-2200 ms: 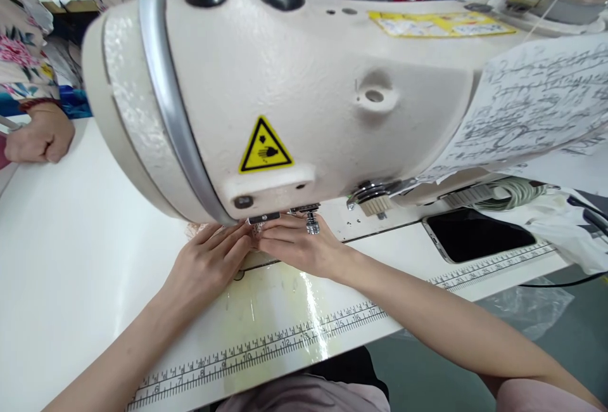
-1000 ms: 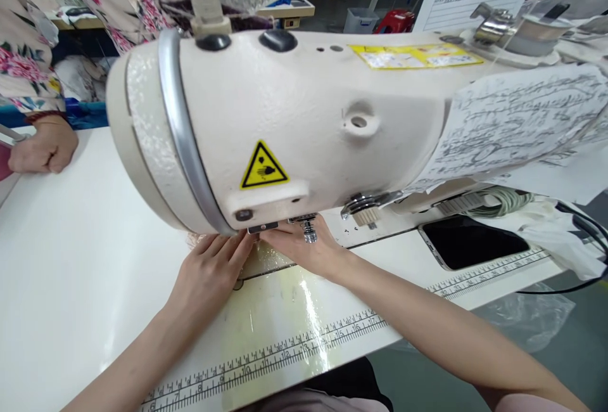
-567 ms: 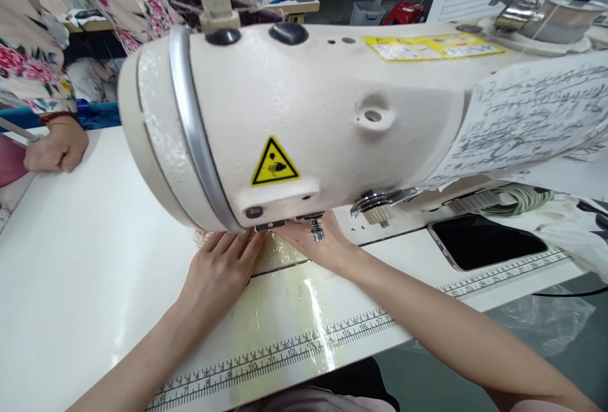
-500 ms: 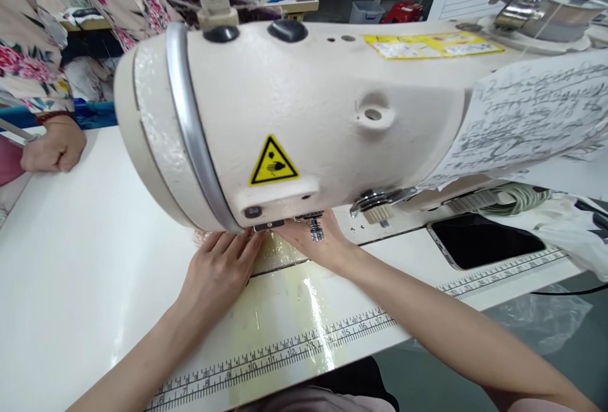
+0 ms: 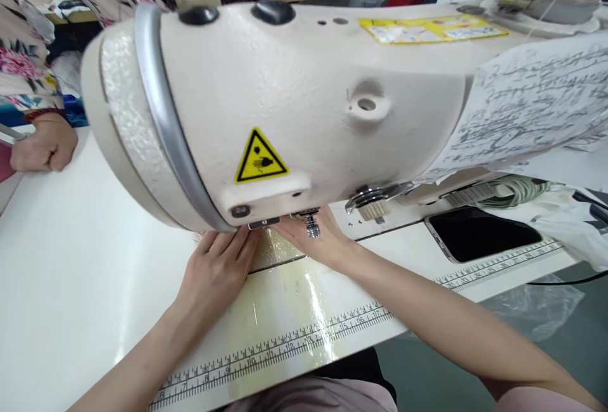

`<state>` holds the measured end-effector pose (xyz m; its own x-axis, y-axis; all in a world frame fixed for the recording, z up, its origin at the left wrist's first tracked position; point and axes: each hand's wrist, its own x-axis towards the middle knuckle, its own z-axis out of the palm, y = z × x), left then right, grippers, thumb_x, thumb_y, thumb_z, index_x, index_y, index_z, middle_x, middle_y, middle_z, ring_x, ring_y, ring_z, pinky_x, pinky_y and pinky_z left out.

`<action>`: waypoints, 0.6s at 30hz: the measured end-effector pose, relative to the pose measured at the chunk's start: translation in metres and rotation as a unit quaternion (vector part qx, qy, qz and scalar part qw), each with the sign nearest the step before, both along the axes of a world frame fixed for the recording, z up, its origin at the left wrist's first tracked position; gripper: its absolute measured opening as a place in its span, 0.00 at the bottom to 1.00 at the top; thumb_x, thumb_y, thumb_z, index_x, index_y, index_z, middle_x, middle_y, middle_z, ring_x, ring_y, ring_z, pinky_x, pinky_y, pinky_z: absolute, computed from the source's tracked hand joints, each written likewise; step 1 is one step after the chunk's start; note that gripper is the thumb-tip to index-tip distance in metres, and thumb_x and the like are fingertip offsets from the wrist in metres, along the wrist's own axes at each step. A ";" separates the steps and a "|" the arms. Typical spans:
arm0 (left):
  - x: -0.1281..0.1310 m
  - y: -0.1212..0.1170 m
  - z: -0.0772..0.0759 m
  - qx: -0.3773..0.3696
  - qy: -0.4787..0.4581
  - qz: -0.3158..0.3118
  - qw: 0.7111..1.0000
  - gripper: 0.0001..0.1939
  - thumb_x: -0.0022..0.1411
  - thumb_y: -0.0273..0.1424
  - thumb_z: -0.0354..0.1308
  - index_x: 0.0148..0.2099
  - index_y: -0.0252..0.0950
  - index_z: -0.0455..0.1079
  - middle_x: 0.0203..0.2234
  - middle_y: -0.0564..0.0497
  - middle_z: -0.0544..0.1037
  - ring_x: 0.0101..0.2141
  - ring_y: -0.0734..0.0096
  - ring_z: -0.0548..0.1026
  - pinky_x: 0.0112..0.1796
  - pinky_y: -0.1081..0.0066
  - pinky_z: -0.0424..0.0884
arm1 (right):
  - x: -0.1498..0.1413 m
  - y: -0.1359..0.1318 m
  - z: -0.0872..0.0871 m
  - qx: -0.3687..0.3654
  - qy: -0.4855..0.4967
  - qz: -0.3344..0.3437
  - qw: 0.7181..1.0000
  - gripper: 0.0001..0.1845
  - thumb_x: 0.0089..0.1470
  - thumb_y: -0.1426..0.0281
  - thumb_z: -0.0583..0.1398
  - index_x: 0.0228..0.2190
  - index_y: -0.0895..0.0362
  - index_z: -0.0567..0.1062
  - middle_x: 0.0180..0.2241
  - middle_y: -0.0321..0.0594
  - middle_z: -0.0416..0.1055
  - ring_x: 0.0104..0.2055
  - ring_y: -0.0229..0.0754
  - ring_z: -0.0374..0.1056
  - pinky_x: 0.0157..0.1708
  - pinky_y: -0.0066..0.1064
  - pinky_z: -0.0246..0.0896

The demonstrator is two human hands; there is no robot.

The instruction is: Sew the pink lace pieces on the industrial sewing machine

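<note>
The pale head of a sewing machine [image 5: 304, 95] fills the upper middle of the view and hides its needle area. On the lit sewing bed [image 5: 280, 248] below it, my left hand [image 5: 221, 266] lies palm down. Its fingers are stretched forward and close together, with the tips out of sight under the machine. Beside those fingers shows a sliver of pinkish, frayed material [image 5: 200, 235]. From the right my right hand [image 5: 316, 234] reaches under the machine head, near the small metal spring part [image 5: 312, 225]. The fingers of that hand are hidden, so what they touch cannot be seen.
A phone [image 5: 482, 234] lies right of my forearm, near coiled pale cord [image 5: 517, 193] and white cloth [image 5: 563, 215]. A ruler strip [image 5: 285, 350] runs along the table's front edge. Another person's fist [image 5: 45, 144] rests on the table at far left. Handwritten paper [image 5: 536, 101] covers the machine's right side.
The camera view has shifted slightly, so the machine head appears larger and a little further left. Both my hands keep nearly the same place under it. Less of the pinkish material shows.
</note>
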<state>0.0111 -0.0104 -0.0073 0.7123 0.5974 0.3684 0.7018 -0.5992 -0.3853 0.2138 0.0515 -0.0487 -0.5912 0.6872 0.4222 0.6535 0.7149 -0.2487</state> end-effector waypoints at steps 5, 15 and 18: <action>-0.004 0.007 0.000 -0.044 -0.033 0.062 0.997 0.10 0.68 0.30 0.54 0.46 0.30 0.72 0.28 0.47 0.80 0.29 0.62 0.77 0.35 0.61 0.69 | 0.006 -0.020 0.012 0.030 -0.013 -0.007 0.999 0.18 0.65 0.59 0.53 0.50 0.50 0.76 0.35 0.41 0.79 0.41 0.46 0.73 0.42 0.40 0.65; -0.005 0.006 -0.002 -0.041 -0.038 0.009 0.998 0.17 0.66 0.27 0.56 0.56 0.31 0.67 0.43 0.46 0.81 0.35 0.60 0.78 0.39 0.60 0.69 | 0.008 -0.024 0.018 0.031 0.010 0.012 0.999 0.17 0.64 0.62 0.56 0.50 0.53 0.76 0.44 0.41 0.78 0.46 0.46 0.72 0.47 0.40 0.63; -0.005 0.007 -0.002 -0.040 -0.039 0.012 0.998 0.18 0.66 0.27 0.56 0.57 0.30 0.67 0.39 0.46 0.82 0.32 0.61 0.78 0.37 0.60 0.69 | 0.007 -0.024 0.020 0.035 0.012 0.012 0.999 0.17 0.65 0.62 0.54 0.49 0.53 0.77 0.44 0.41 0.78 0.46 0.45 0.72 0.44 0.39 0.63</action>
